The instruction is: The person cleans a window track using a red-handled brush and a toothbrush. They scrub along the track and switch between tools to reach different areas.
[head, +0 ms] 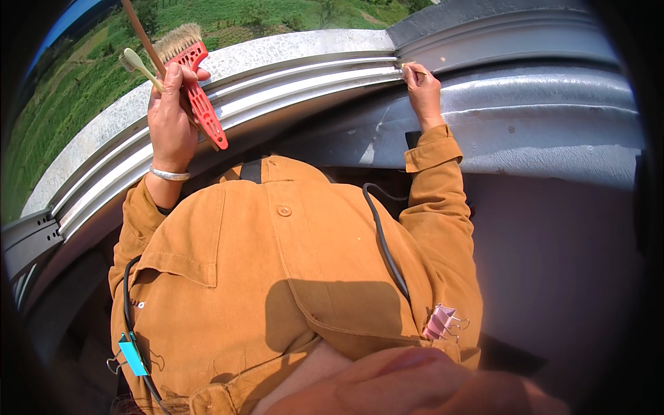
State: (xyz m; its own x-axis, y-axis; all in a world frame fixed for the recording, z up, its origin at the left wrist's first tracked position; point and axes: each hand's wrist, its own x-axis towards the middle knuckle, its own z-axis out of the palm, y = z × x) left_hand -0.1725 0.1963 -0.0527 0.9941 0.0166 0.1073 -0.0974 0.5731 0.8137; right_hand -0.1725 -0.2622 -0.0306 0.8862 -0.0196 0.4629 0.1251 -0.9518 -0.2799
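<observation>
My left hand (174, 116) is raised over the window track and grips several tools together. Among them are a red plastic-handled brush (199, 96) with pale bristles, a light-coloured toothbrush (139, 67) and a thin wooden stick (140, 30). The red handle points down past my palm. At the right end of the white metal window track (311, 75), my right hand (424, 93) pinches a small, thin, pale item (415, 68) between thumb and fingers. Its tip is by the track's corner; what it is exactly I cannot tell.
Outside the track runs a speckled stone sill (306, 44), with green ground beyond. A grey metal frame (498, 41) meets the track at the right, above a silvery padded surface (539, 124). Black cords (381, 233) with a blue binder clip (133, 355) and a pink one (440, 321) hang at my jacket.
</observation>
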